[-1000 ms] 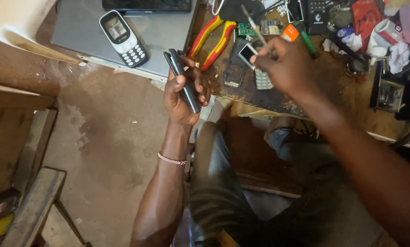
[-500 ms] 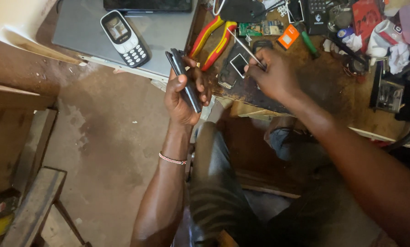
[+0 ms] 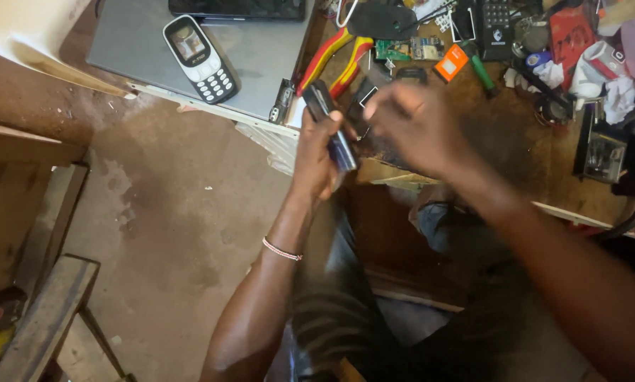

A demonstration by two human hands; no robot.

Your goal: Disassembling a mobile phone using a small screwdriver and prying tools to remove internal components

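My left hand (image 3: 316, 152) grips a slim dark phone (image 3: 329, 124), held edge-up over the front edge of the cluttered wooden workbench (image 3: 523, 134). My right hand (image 3: 418, 127) is blurred by motion, fingers pinched together just right of the phone. It seems to hold a thin metal tool whose tip reaches the phone's side. A small dark screen part (image 3: 363, 94) lies on the bench just behind my fingers. A thin bracelet (image 3: 282, 249) is on my left wrist.
A grey closed laptop (image 3: 261, 56) carries a keypad phone (image 3: 196, 49). Red-and-yellow pliers (image 3: 329, 60), a green circuit board (image 3: 406, 49), an orange piece (image 3: 450, 62) and a green-handled screwdriver (image 3: 482, 71) lie on the bench. Wooden planks (image 3: 41, 318) stand at the left over a concrete floor.
My right hand has moved left from the middle of the bench to the phone in my left hand. The left hand has kept its grip and hardly moved.
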